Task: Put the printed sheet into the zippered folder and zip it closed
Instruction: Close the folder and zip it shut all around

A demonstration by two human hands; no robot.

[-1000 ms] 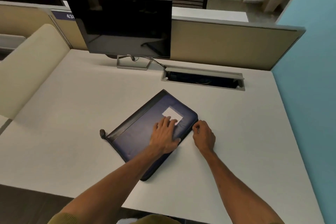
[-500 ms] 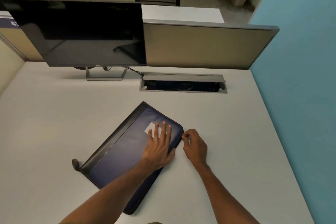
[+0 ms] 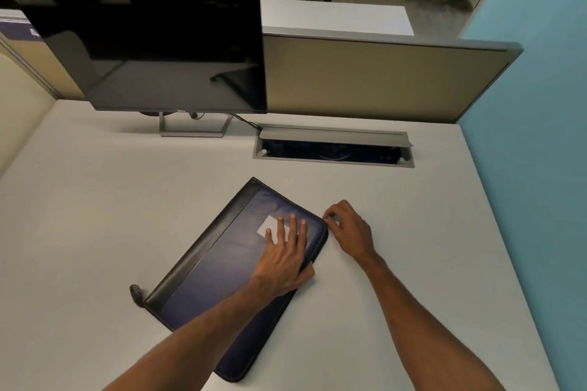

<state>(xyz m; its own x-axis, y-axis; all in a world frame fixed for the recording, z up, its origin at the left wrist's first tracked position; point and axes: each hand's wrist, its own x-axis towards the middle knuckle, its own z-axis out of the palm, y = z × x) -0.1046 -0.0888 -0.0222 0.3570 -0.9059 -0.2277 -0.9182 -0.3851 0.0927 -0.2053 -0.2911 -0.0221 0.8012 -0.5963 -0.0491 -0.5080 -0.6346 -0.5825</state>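
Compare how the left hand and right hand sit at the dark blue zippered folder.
The left hand lies flat, fingers straight, on the dark blue zippered folder's cover; the right hand is curled, fingertips pinching at its right corner. The left hand is on top; the right hand is beside it, over the white desk. Both touch the folder.

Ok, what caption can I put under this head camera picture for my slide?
Left hand presses flat on the blue folder while the right hand pinches at its corner.
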